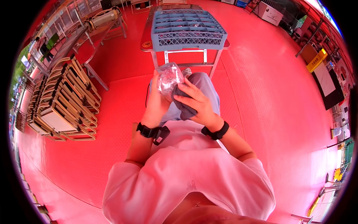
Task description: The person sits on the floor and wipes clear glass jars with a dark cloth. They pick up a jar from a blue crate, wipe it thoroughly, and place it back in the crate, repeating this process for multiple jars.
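Up in the air it is held, a clear cup (169,76), just short of the near edge of the table (147,35), above the lap, and its lower end is hidden by fingers and a dark cloth (182,108). Its outline is broken by bright glare, so whether mouth or base is turned outward cannot be told; its long axis appears to be tipped away from the body, the visible end pointed toward the table's near left corner. The cup's left side is gripped by the left hand (158,105), whose fingers are largely masked behind it. By the right hand (197,102) the cloth is grasped, fingers stretched across it, and the bunched fabric is pressed against the cup's lower right. And beyond, a blue-grey rack (189,42) is set across the table close to the near edge, almost spanning it from corner to corner. It is divided into square compartments, where clear, shiny pieces are glimpsed; they are too obscured by lattice and dividers to be counted. Much of the tabletop is covered by the rack.
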Motion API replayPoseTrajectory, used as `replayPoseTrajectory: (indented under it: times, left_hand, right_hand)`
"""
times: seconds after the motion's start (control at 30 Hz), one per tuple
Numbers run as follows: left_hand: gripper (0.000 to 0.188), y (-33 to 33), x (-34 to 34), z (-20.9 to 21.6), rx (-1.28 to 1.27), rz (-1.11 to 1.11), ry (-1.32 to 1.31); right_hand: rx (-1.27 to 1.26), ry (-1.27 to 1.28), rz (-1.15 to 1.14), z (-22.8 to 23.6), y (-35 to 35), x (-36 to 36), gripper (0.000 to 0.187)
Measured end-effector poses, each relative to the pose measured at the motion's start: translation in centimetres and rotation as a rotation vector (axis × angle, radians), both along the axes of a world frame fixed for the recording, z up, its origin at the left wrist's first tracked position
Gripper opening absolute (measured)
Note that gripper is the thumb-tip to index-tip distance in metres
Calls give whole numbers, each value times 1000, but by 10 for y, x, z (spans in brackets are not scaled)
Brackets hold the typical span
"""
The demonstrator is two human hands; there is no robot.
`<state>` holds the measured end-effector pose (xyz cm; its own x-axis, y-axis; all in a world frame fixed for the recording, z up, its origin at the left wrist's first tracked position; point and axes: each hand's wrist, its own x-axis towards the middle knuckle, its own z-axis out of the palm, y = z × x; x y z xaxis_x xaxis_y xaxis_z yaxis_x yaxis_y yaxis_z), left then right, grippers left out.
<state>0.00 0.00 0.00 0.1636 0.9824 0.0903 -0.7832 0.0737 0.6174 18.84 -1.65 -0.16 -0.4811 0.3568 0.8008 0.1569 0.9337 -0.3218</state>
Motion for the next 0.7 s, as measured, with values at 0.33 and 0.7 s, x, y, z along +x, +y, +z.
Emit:
replayPoseTrajectory:
  times: [0.33, 0.7]
  left_hand:
    - [66, -10, -5, 7, 134, -150, 240]
    - [49, -16, 12, 18, 27, -253, 221]
  right_hand:
    - [-688, 658, 177, 72, 8, 24, 33]
    - [-884, 592, 66, 37, 23, 0, 32]
